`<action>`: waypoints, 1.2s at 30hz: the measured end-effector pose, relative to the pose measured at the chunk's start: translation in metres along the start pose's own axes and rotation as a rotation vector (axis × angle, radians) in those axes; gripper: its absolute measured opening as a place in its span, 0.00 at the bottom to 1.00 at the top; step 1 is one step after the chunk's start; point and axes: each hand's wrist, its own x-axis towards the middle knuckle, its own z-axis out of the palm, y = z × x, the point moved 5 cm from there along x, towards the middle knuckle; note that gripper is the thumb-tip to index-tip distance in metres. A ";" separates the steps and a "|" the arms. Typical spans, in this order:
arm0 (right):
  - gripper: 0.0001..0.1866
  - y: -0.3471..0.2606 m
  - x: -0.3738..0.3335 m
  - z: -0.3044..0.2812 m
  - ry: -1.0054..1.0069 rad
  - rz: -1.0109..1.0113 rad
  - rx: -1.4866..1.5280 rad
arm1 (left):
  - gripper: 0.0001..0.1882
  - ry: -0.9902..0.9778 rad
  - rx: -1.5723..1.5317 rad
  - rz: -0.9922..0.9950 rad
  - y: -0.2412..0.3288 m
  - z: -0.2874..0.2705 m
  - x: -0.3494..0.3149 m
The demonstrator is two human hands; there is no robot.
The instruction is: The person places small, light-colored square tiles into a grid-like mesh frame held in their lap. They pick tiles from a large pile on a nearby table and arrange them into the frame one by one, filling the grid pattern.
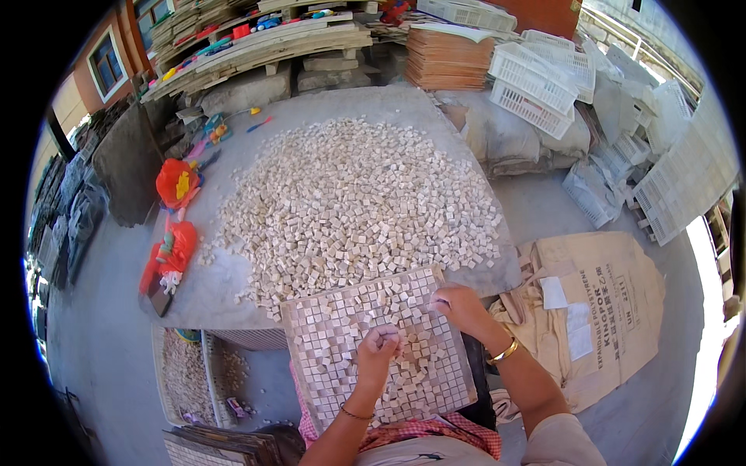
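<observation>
A square gridded tray (286, 325) rests tilted in front of me, its far edge at the table's near edge. Small pale stone cubes sit in many of its compartments, and more lie loose on top. Over the tray's middle, my left hand (378, 342) is closed with its fingers curled in; what they hold, if anything, is hidden. My right hand (460, 306) is closed too, fingertips pinched together by the tray's far right side, and I cannot make out anything between them. Beyond the tray, a wide heap of the same stone cubes (365, 202) covers much of the grey table (342, 103).
Red and coloured plastic toys (177, 247) lie along the table's left edge. A white crate (208, 365) of cubes stands below at left. To the right are a large beige sack (622, 311) and white plastic crates (536, 81). Stacked boards (264, 50) stand behind.
</observation>
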 end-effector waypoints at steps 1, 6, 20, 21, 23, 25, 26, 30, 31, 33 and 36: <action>0.06 0.002 0.004 0.006 -0.034 -0.028 -0.021 | 0.08 -0.009 -0.007 0.002 0.000 0.000 0.000; 0.06 0.008 0.014 0.028 -0.123 -0.040 -0.165 | 0.08 -0.016 -0.026 0.026 0.001 -0.004 0.000; 0.05 -0.014 0.017 0.011 -0.220 0.066 0.039 | 0.12 -0.140 -0.383 -0.318 -0.024 0.007 -0.007; 0.05 -0.027 0.011 0.007 -0.245 0.081 0.093 | 0.13 -0.140 -0.424 -0.384 -0.027 0.011 -0.012; 0.07 -0.054 -0.004 0.007 -0.301 0.011 0.186 | 0.16 -0.104 -0.535 -0.434 -0.035 0.020 -0.016; 0.10 -0.079 -0.022 0.013 -0.356 -0.163 0.255 | 0.19 -0.120 -0.595 -0.503 -0.045 0.025 -0.018; 0.11 -0.074 -0.022 0.009 -0.278 -0.141 0.197 | 0.20 -0.146 -0.603 -0.546 -0.056 0.024 -0.017; 0.13 -0.020 -0.009 -0.004 -0.137 0.052 -0.039 | 0.26 -0.315 -0.623 -0.591 -0.050 0.033 -0.024; 0.12 -0.010 -0.008 -0.005 -0.110 0.054 -0.070 | 0.28 -0.342 -0.653 -0.591 -0.043 0.036 -0.026; 0.11 0.002 -0.008 0.003 -0.062 0.033 -0.143 | 0.32 -0.399 -0.717 -0.590 -0.026 0.043 -0.029; 0.11 0.009 -0.012 0.015 -0.024 -0.018 -0.217 | 0.36 -0.396 -0.747 -0.571 -0.016 0.047 -0.031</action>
